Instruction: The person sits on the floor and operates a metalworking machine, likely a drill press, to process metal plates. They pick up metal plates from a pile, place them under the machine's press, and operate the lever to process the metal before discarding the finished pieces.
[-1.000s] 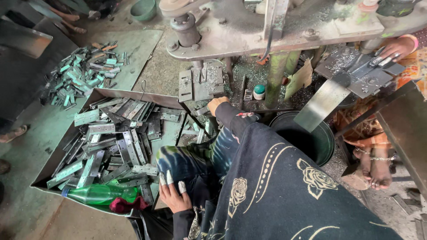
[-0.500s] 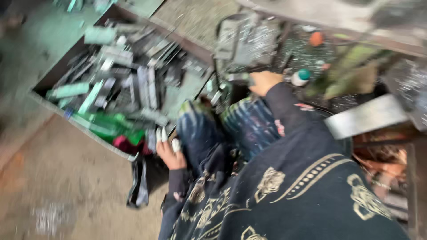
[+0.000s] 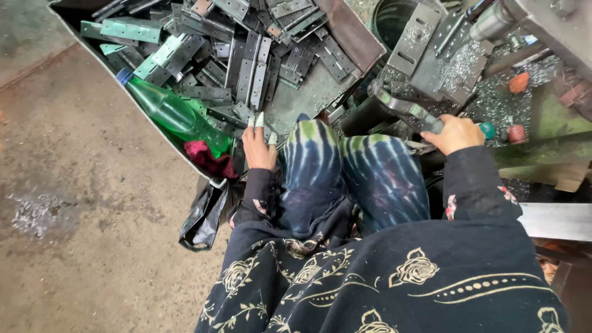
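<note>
Left hand, fingers spread, rests at the near edge of the metal tray, just beside the green bottle; right hand, beyond the tray's right side, grips a metal bar.

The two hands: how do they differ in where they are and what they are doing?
The left hand lies flat at the edge of the tray of metal strips, its fingertips taped white; the right hand curls around a metal part by the machine, fingertips hidden. The left hand is beside the green bottle; the right is beside a small teal cap. Both wear dark sleeves.
</note>
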